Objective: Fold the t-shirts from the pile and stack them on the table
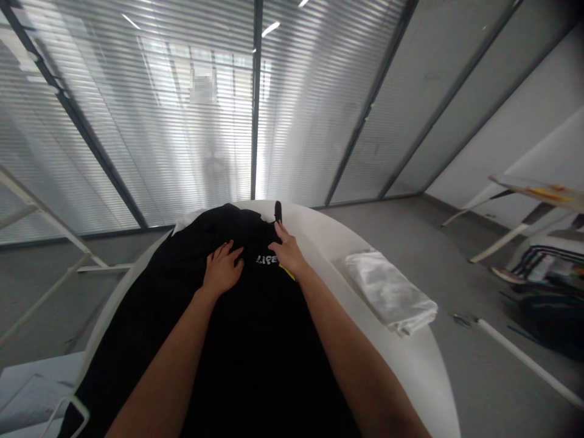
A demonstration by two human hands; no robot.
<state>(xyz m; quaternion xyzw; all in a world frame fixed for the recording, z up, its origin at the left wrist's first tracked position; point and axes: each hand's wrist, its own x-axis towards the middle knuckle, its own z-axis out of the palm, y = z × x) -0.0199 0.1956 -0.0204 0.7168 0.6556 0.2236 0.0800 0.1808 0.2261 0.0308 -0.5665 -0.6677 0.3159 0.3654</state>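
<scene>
A large black garment [260, 353], apparently cloth, is spread over a round white table [328, 234]. White lettering [266, 260] shows on it, with a small yellow patch [288, 272] beside my right wrist. My left hand [223, 267] lies on the garment left of the lettering, palm down with fingers apart. At the garment's far right edge rests my right hand [289, 250], its thumb and forefinger stretched out and apart. A narrow black piece [278, 212] sticks up just beyond its fingertips; whether it belongs to the garment I cannot tell.
A folded white cloth or bag [391, 293] lies on the table to the right. White metal framing [43, 213] stands at the left. Blinds [182, 121] behind glass line the far side. A wooden-topped table [538, 190] and dark items [554, 319] are at the right.
</scene>
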